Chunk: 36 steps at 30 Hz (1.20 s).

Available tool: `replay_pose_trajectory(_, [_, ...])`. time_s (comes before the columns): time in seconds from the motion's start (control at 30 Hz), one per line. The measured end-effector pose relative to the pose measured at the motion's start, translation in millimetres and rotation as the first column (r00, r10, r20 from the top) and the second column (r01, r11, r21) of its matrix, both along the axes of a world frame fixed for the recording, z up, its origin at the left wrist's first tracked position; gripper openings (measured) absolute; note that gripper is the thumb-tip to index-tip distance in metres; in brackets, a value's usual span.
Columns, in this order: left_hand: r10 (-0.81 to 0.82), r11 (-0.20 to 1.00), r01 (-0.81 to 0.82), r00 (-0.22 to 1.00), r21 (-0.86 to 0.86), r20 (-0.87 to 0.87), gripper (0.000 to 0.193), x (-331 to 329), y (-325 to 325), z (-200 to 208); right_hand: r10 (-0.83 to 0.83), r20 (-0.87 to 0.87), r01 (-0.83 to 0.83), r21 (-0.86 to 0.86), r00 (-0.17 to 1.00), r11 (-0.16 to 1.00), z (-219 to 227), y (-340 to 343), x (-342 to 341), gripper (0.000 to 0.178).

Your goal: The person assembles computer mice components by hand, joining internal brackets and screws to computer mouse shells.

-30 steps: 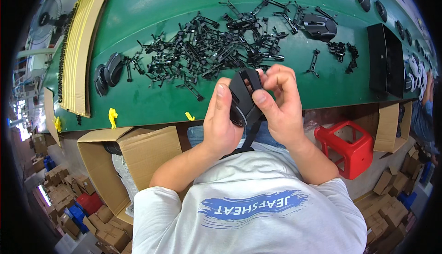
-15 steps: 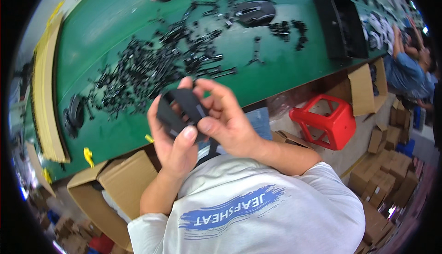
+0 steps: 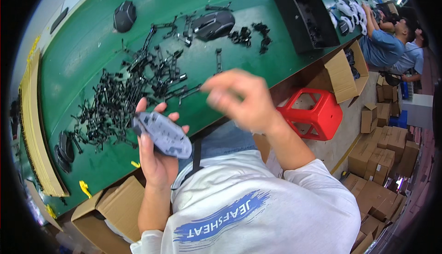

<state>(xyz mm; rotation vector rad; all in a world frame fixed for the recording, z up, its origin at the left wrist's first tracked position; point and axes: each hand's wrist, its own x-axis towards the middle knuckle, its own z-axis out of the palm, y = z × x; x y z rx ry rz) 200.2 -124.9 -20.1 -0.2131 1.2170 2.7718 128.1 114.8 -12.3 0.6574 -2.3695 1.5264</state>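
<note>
My left hand (image 3: 159, 164) holds a computer mouse shell (image 3: 164, 135) in front of my body. Its greyish hollow side with small moulded details faces up, and the fingers wrap round its edges. My right hand (image 3: 241, 98) is raised apart from the shell, over the front edge of the green table. Its fingers are bent and a little blurred, with thumb and forefinger apart and nothing seen between them. Nearest to its fingertips is the end of a thin black plastic part (image 3: 189, 93). Beyond my left hand lies a heap of similar black parts (image 3: 115, 99).
Dark mouse shells (image 3: 214, 25) lie on the green table (image 3: 258, 7). A black bin (image 3: 306, 23) stands at the right. Beside the table are a red stool (image 3: 315, 116) and an open carton (image 3: 340, 76). Co-workers (image 3: 384, 46) sit at the far right.
My right hand has let go of the mouse shell and moved right, away from it. The shell has been turned so that its hollow side shows. The view has shifted somewhat.
</note>
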Motion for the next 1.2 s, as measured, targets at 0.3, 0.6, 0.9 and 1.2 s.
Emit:
replay_pose_trajectory(0.3, [-0.08,0.994,0.082,0.996,-0.065,0.033,0.101,5.1,11.7,7.9,-0.655,-0.223,0.666,0.482,0.722,0.57,-55.2,110.3,-44.6,0.029])
replay_pose_trajectory(0.6, [-0.067,0.997,0.065,0.995,0.031,0.077,0.084,5.3,6.7,0.7,-0.596,0.122,0.561,0.231,0.794,0.795,-42.0,109.2,-36.8,0.04])
replay_pose_trajectory(0.9, [-0.129,0.986,0.116,0.986,0.116,0.107,0.073,10.8,8.3,-12.1,-0.044,0.396,0.14,-0.216,0.917,0.966,-3.2,18.1,-0.8,0.028])
replay_pose_trajectory(1.2, [-0.142,0.97,0.12,0.985,0.21,0.095,0.064,17.0,4.9,-7.4,0.215,-0.056,-0.212,0.06,0.975,0.975,10.4,-51.1,13.2,0.032])
